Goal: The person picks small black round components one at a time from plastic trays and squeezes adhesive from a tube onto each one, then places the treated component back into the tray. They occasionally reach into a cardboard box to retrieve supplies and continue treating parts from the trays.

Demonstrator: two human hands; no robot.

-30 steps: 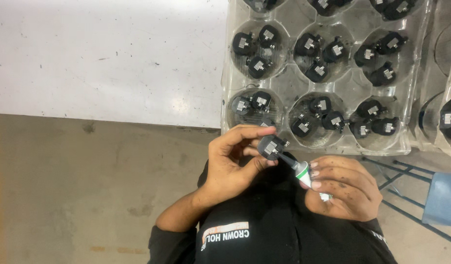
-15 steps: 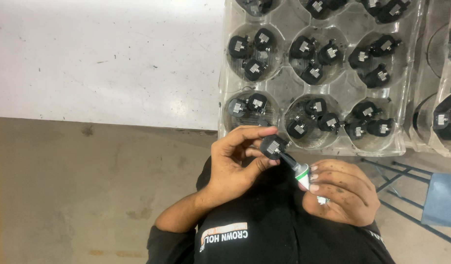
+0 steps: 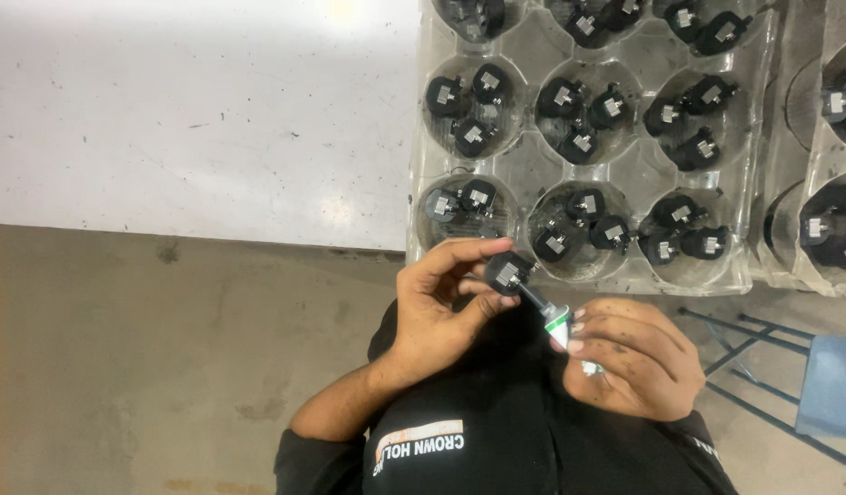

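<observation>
White bench (image 3: 193, 110) up top, and a clear plastic tray (image 3: 524, 170) overhanging its near edge, its round wells filled with small black parts. Below it, the left hand (image 3: 436, 307) pinches 1 black part (image 3: 507, 272) at the fingertips. The right hand (image 3: 634, 357), clenched, holds a small tube (image 3: 553, 319), nozzle touching that part.

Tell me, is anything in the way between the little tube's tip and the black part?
Nothing visible. The left hand pinches the black part, and the small tube in the right hand has its dark nozzle right against it, in front of the clear tray.
</observation>
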